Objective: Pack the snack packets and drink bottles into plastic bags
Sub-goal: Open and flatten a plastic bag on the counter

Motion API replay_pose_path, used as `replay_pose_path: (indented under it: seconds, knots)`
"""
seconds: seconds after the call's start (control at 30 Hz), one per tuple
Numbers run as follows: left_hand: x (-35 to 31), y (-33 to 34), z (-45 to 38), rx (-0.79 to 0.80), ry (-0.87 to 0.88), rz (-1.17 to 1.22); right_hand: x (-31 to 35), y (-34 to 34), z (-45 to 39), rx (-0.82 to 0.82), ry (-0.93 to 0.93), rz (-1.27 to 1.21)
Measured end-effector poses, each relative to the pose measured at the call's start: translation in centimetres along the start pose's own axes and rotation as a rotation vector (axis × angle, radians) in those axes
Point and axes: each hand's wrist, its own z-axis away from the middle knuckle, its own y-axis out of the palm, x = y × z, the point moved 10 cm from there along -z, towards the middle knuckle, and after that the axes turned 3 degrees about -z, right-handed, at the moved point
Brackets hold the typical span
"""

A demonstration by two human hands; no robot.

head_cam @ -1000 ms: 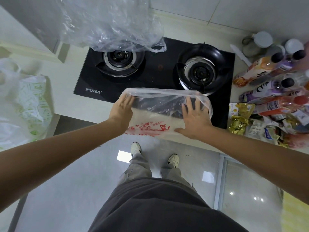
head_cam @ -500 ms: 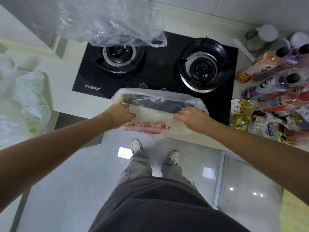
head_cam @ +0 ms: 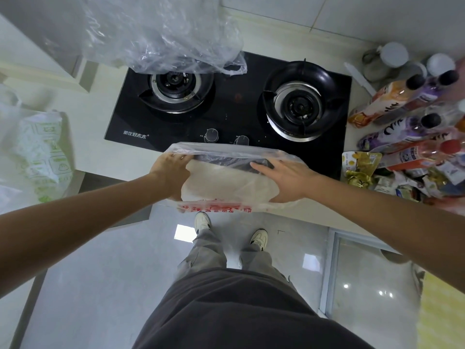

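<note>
Translucent plastic bag [head_cam: 226, 180] with red printing along its near edge, too blurred to read, lies on the table [head_cam: 83, 147] edge in front of the black gas hob [head_cam: 239, 114], whose front left corner carries white lettering too small to make out. Left hand [head_cam: 171, 170] grips the bag's left side at its mouth, fingers curled round the film. Right hand [head_cam: 286, 177] rests on the bag's right side with fingers nearly straight, reaching into the mouth, which is held apart. Nothing shows inside the bag. Drink bottles [head_cam: 402, 122] lie on their sides at the right of the hob, label writing illegible, with snack packets [head_cam: 364, 170] heaped just below them. A clear plastic bag [head_cam: 161, 34] covers the far left burner; a white bag with green print [head_cam: 37, 152] sits at left
</note>
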Motion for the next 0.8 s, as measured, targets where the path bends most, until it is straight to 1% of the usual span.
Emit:
replay_pose_path:
  seconds: [0.07, 0.17, 0.23, 0.27, 0.33, 0.37, 0.47, 0.53, 0.57, 0.63, 0.67, 0.77, 0.8]
  knots:
    - [-0.2, 0.0, 0.2, -0.023, 0.012, 0.011, -0.3, 0.3, -0.1, 0.008, 0.003, -0.023]
    - [-0.9, -0.9, 0.7, -0.134, 0.088, 0.017, -0.6, 0.4, 0.2, -0.021, -0.007, -0.046]
    - [-1.8, -1.9, 1.3, -0.267, 0.229, -0.003, -0.3, -0.1, 0.6, -0.102, -0.063, -0.013]
    - [-2.3, -2.1, 1.7, -0.332, 0.307, -0.021, 0.1, -0.3, 0.9, -0.153, -0.125, 0.021]
    - [-2.7, -1.6, 2.6, -0.438, 0.436, -0.057, 0.8, -0.4, 1.6, -0.301, -0.264, 0.084]
    - [-2.7, -1.2, 3.0, -0.474, 0.465, -0.074, 0.9, -0.4, 2.1, -0.375, -0.31, 0.116]
    - [-2.2, -1.9, 4.4, -0.628, 0.457, -0.084, 0.6, -0.4, 3.5, -0.5, -0.34, 0.194]
    - [-1.4, -2.7, 4.5, -0.712, 0.397, -0.061, 0.3, -0.9, 3.9, -0.556, -0.314, 0.183]
    - [-0.9, -2.8, 4.1, -0.729, 0.363, -0.048, 0.2, -1.1, 3.9, -0.575, -0.288, 0.164]
    - [0.2, -2.8, 2.9, -0.734, 0.299, -0.026, -0.4, -1.3, 3.4, -0.574, -0.196, 0.129]
    - [0.6, -2.4, 1.9, -0.69, 0.265, -0.015, -0.6, -1.3, 3.1, -0.566, -0.131, 0.118]
    - [2.1, -0.3, -1.5, -0.389, 0.092, -0.08, -1.7, -0.8, 2.1, -0.526, 0.135, 0.012]
    - [2.3, 0.2, -2.0, -0.33, 0.055, -0.089, -2.1, -0.7, 1.7, -0.509, 0.221, -0.035]
